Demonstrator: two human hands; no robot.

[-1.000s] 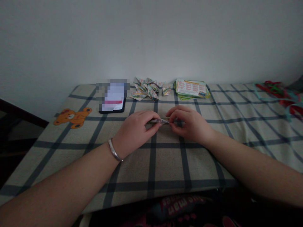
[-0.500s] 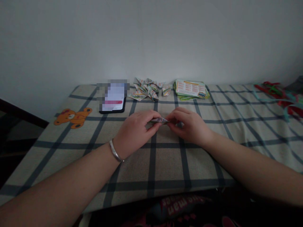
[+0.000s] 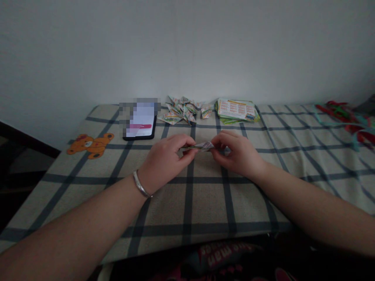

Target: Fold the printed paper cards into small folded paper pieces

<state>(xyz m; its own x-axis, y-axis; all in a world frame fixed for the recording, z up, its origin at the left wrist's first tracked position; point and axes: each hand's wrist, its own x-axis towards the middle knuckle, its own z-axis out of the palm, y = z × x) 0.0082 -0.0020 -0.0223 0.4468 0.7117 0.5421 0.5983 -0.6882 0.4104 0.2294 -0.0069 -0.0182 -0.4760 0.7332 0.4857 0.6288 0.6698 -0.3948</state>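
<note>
A small folded piece of printed paper (image 3: 203, 146) is held level above the checked tablecloth, between my two hands. My left hand (image 3: 168, 156), with a silver bangle at the wrist, pinches its left end between thumb and fingers. At the right end, my right hand (image 3: 237, 154) has thumb and fingertips closed on the paper's tip. Part of the paper is hidden behind the left fingers. Beyond my hands lies a heap of folded paper pieces (image 3: 183, 111). Right of the heap is a stack of printed cards (image 3: 236, 110).
A phone (image 3: 142, 119) with a lit screen lies back left. Near the left table edge is a flat orange bear cutout (image 3: 92, 145). Red, green and pale blue ribbons (image 3: 340, 113) lie far right. A white wall (image 3: 187, 50) rises behind the checked tablecloth (image 3: 164, 210).
My left hand has moved slightly left and my right hand slightly right. More of the folded paper now shows between them. The things on the table stay put.
</note>
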